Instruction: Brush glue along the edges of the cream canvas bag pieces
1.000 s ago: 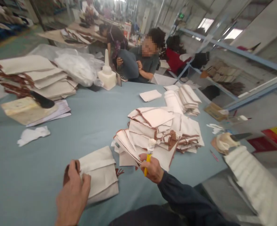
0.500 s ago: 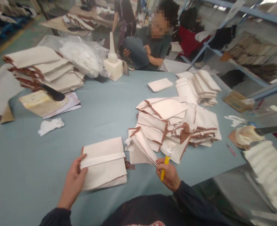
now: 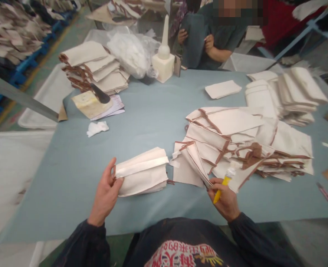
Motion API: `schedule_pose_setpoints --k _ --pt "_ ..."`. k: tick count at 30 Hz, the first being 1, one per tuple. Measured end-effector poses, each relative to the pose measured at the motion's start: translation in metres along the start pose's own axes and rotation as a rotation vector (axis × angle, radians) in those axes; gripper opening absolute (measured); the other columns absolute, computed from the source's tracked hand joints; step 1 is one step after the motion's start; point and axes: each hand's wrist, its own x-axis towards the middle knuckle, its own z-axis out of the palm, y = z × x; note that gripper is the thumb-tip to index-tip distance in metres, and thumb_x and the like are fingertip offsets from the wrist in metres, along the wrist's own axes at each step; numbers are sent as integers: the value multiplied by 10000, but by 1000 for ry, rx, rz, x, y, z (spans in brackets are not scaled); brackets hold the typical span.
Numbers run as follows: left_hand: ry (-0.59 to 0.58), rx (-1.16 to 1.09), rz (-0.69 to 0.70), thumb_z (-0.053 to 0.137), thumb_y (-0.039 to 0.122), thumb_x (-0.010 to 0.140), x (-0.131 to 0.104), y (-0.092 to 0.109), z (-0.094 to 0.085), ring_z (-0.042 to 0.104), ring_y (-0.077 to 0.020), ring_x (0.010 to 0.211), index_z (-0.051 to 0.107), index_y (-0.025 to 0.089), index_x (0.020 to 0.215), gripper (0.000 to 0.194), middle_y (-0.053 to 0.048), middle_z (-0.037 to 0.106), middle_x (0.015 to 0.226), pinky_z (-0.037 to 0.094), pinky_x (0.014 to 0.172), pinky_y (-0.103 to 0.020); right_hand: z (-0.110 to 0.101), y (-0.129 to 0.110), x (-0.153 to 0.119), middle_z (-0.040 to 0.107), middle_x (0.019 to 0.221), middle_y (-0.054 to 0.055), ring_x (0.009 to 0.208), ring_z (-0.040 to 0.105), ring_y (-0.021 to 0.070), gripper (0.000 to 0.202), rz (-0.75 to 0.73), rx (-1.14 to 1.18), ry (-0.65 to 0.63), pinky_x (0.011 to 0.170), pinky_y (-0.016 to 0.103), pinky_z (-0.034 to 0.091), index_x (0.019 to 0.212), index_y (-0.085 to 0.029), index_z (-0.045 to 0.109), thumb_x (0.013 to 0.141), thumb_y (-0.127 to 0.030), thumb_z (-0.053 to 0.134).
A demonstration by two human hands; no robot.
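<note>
My left hand [image 3: 105,193] grips the left edge of a folded cream cloth bag [image 3: 141,172] that lies on the blue-grey table [image 3: 77,159], its top flap lifted a little. My right hand [image 3: 225,200] is closed around a yellow-handled brush [image 3: 222,182] with a pale tip pointing up and right. The brush tip sits against the near edge of a loose heap of cream bags with brown trim [image 3: 233,142], right of the folded bag.
A stack of bags [image 3: 93,68] stands at the back left beside a clear plastic sack [image 3: 129,52] and a white cone-topped block [image 3: 164,61]. White stacks [image 3: 286,94] lie at the right. A person sits behind the table's far edge [image 3: 208,40]. White trays [image 3: 8,174] flank the left side.
The view has tilted down and swung left. My left hand has raised the folded bag's edge. My right hand keeps the brush and has shifted right, near the heap.
</note>
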Motion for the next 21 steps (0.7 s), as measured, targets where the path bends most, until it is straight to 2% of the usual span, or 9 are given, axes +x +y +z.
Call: schedule_pose_setpoints --k 2,4,6,8,10,13,15,18,21 --pt "-10 48 30 640 445 858 -4 8 3 629 -293 1290 328 174 1623 870 -152 582 1509 524 1056 -361 -1 1 0 768 959 94 774 733 210 196 6 -18 11 675 326 577 693 -222 631 869 -266 557" --pt "-1 169 89 578 396 887 -10 12 8 625 -280 1288 319 154 1625 818 -153 613 1441 499 1073 -361 -3 2 0 777 969 89 778 737 213 183 10 -41 25 684 332 578 714 -227 638 877 -278 573" --pt "-3 355 209 513 320 909 -19 14 16 693 -242 1083 345 132 1611 746 -115 691 1181 529 991 -349 -7 3 0 787 1004 93 823 746 222 156 6 -69 56 720 344 587 752 -232 628 887 -307 603" --pt "-13 501 362 467 249 927 -28 15 27 679 -200 855 352 116 1600 695 -50 661 938 547 871 -318 -13 1 2 791 1062 108 918 753 240 143 -19 -100 101 781 368 598 808 -241 595 895 -346 637" --pt "5 580 534 457 191 941 -35 19 38 654 -189 808 323 113 1604 680 -27 634 875 541 827 -296 -23 -5 6 788 1111 123 1016 747 257 168 -58 -117 153 842 402 602 860 -254 546 904 -370 660" --pt "26 646 791 457 126 953 -43 31 58 663 -207 879 238 149 1635 717 -56 657 947 545 837 -304 -40 -27 18 786 1110 125 1037 753 251 218 -130 -70 238 858 423 609 910 -271 483 921 -355 684" --pt "-12 670 912 447 94 953 -46 41 73 659 -220 880 167 168 1658 762 -66 661 955 552 811 -307 -49 -50 29 788 1089 108 1000 767 232 248 -194 31 267 826 397 620 933 -277 467 915 -309 713" --pt "-85 685 1007 419 42 940 -52 54 96 651 -236 877 64 146 1666 815 -75 677 941 561 784 -319 -51 -86 46 775 1154 89 1014 766 212 280 -275 241 220 814 366 630 959 -276 480 884 -228 746" --pt "-132 708 1038 423 30 931 -58 61 118 640 -268 882 34 96 1646 817 -88 704 926 564 737 -359 -36 -110 61 741 1258 100 1129 735 245 319 -319 358 165 896 419 620 1021 -279 494 864 -210 764"
